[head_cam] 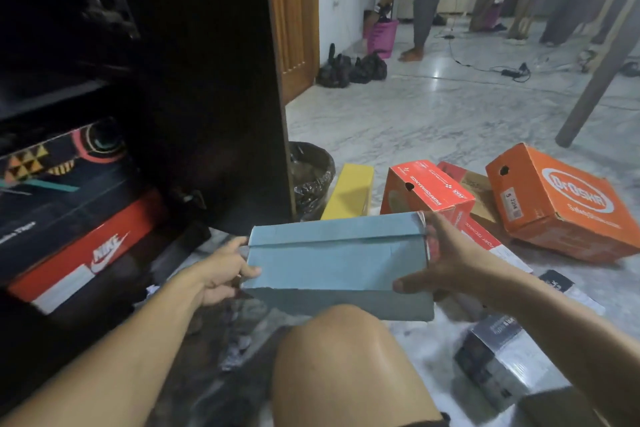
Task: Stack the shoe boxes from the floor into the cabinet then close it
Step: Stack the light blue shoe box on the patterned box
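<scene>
I hold a light blue shoe box (337,260) above my knee, just off the floor. My left hand (225,270) grips its left end and my right hand (440,260) grips its right end. To the left stands the dark cabinet (207,80), its door open. Inside it a red and white Nike box (86,250) lies under a dark box and a dark patterned box (59,156). On the floor behind lie a yellow box (349,198), a red box (429,191) and a large orange box (561,204).
A black and silver box (498,357) lies by my right forearm. A lined bin (311,173) stands beside the cabinet's side. A chair leg (599,80) slants at the right. A person stands far back near a pink basket (381,35), with cables on the marble floor.
</scene>
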`<state>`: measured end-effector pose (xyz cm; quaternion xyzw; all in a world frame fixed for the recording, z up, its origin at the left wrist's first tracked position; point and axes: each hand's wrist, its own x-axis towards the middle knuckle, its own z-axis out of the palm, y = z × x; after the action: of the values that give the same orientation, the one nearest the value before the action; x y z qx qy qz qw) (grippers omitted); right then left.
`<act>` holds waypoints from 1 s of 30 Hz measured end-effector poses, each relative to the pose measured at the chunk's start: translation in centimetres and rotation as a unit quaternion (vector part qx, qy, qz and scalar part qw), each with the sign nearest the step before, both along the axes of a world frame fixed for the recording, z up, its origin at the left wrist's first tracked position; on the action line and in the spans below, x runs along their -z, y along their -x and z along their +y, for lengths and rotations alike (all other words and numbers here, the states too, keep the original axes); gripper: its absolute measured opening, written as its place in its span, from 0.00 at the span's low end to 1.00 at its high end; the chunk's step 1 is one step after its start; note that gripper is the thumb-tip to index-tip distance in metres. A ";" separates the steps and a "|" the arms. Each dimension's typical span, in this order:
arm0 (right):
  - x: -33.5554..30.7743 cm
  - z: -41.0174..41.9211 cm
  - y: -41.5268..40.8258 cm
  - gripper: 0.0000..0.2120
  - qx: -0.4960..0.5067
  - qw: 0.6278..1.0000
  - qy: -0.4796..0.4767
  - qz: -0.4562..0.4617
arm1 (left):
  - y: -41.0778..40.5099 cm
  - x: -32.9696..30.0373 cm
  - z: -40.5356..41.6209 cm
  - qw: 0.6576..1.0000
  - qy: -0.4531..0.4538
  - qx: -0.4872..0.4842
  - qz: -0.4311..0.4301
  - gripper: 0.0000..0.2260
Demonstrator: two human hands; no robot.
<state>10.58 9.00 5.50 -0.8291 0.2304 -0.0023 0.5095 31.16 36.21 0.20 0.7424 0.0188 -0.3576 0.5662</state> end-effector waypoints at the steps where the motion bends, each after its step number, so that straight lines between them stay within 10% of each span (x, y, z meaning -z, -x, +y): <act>1: -0.5 0.7 -0.2 0.49 -0.018 0.999 0.024 -0.010 | -0.2 -0.9 0.7 1.000 -0.002 -0.008 -0.014 0.24; 6: -2.9 3.3 -2.7 0.62 -0.110 0.979 0.146 -0.088 | -1.0 -7.0 5.6 0.996 0.036 -0.074 -0.027 0.10; 10: -4.8 5.7 -4.9 0.59 -0.159 0.962 0.138 -0.173 | -2.0 -10.7 9.1 0.989 0.035 -0.121 -0.079 0.30; 15: -7.5 9.3 -7.3 0.57 -0.200 0.939 0.081 -0.267 | -1.9 -15.4 12.7 0.960 0.072 -0.186 -0.196 0.14; 24: -13.7 16.5 -12.6 0.09 -0.148 0.922 -0.047 -0.356 | -0.5 -22.7 19.3 0.897 0.077 -0.278 -0.336 0.16; 30: -16.9 20.1 -16.8 0.09 -0.129 0.925 -0.049 -0.353 | -1.8 -25.5 22.6 0.879 0.064 -0.309 -0.357 0.16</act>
<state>27.38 29.09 22.38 -0.7712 -0.0734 -0.2180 0.5936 32.97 58.82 25.75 0.7379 0.0213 0.1244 0.6630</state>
